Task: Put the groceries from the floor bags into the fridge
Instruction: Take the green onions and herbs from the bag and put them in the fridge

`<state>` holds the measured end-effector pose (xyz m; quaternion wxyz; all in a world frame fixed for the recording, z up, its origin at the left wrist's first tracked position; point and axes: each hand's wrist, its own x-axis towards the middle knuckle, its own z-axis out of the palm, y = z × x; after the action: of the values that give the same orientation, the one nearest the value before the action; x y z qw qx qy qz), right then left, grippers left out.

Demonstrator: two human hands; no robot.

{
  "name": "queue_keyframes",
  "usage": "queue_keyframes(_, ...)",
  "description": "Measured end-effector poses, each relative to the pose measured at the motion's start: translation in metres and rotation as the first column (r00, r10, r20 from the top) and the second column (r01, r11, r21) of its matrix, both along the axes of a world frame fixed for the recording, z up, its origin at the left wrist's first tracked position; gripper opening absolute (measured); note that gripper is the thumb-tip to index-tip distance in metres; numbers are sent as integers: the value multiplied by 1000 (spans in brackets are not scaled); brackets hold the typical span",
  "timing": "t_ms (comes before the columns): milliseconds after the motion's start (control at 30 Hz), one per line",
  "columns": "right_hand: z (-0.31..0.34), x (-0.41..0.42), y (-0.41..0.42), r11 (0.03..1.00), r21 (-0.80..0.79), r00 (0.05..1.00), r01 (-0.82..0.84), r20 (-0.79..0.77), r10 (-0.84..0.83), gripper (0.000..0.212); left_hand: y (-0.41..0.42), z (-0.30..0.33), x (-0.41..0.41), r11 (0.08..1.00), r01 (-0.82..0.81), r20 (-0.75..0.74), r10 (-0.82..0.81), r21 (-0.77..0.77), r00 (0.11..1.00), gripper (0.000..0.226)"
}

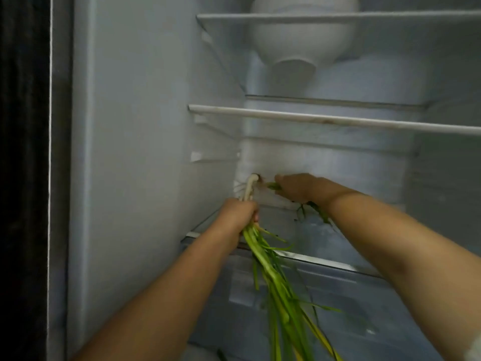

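Both my arms reach into the open fridge, low on its lowest glass shelf. My left hand grips a bunch of green onions near the white root ends, which point toward the back wall. The long green leaves hang out over the shelf's front edge. My right hand lies further back on the shelf and pinches a small green sprig; more thin green strands lie under its wrist.
A white bowl stands on the top glass shelf. A middle shelf with a white front rail spans the fridge above my hands. A clear drawer sits below the lowest shelf. The dark fridge edge runs down the left.
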<state>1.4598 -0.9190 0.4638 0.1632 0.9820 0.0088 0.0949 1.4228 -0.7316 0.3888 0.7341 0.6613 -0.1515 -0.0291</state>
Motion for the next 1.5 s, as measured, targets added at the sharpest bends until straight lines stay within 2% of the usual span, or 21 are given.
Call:
queue_keyframes(133,-26,43,-2,991,-15,987,132,-85,-133,59,2,-1,-3,999,2,-7,-2,-35,1000,7)
queue_keyframes(233,-38,54,1,969,-73,945,234,-215,-245,66,3,-1,-5,997,16,-17,-18,-72,1000,15)
queue_keyframes(300,-32,50,4,966,-74,924,247,-281,-258,72,4,0,-4,994,38,-33,-42,-102,999,20)
queue_keyframes(367,-20,39,9,979,21,932,204,-309,-187,76,5,-1,-3,990,53,-45,-59,-128,997,19)
queue_keyframes(433,-5,22,17,963,234,973,134,-217,-83,73,6,-1,-1,990,53,-37,-58,-131,998,19)
queue_keyframes(467,3,11,22,925,369,987,91,-156,-35,68,6,-1,-2,991,50,-31,-54,-127,998,20)
queue_keyframes(533,12,-16,34,743,669,995,-18,-64,81,60,8,1,-6,987,60,-27,-65,-147,998,22)
queue_keyframes(600,10,-56,50,439,896,975,-74,-27,219,56,12,6,-12,967,97,-29,-107,-234,994,25)
queue_keyframes(667,-2,-96,67,152,986,941,-71,15,338,51,17,12,-17,905,130,-13,-148,-406,989,27)
queue_keyframes(700,-12,-111,72,58,997,930,-58,33,366,44,20,15,-19,861,138,1,-158,-490,987,27)
queue_keyframes(767,-31,-139,84,-20,1000,921,-15,22,389,34,22,21,-25,785,144,29,-158,-603,987,27)
queue_keyframes(833,-45,-157,90,-27,999,898,21,-7,441,44,20,34,-33,728,156,49,-167,-667,985,27)
queue_keyframes(867,-47,-166,92,-38,999,890,30,-10,455,42,18,43,-39,705,169,59,-178,-689,982,28)
queue_keyframes(967,-35,-192,85,-108,992,882,67,-9,471,19,12,75,-55,626,208,81,-226,-752,971,32)
queue_keyframes(1033,-22,-205,72,-37,996,876,85,-58,478,17,7,87,-58,579,207,65,-257,-789,964,35)
queue_keyframes(1133,-1,-221,40,201,975,892,97,-175,416,16,1,91,-57,557,182,12,-295,-810,956,36)
queue_keyframes(1233,28,-231,10,419,899,935,129,-251,251,8,-7,92,-56,565,160,-44,-330,-810,943,37)
queue_keyframes(1300,47,-233,-2,613,783,976,104,-198,87,6,-14,94,-54,611,172,-73,-355,-773,932,38)
queue_keyframes(1367,61,-230,-10,822,564,997,81,-49,-65,9,-18,94,-49,681,191,-119,-381,-707,917,35)
queue_keyframes(1433,67,-222,-15,925,375,990,64,92,-105,4,-21,95,-41,740,199,-178,-397,-642,901,31)
queue_keyframes(1500,65,-207,-21,970,235,983,65,150,-103,7,-25,94,-32,795,196,-247,-397,-575,884,32)
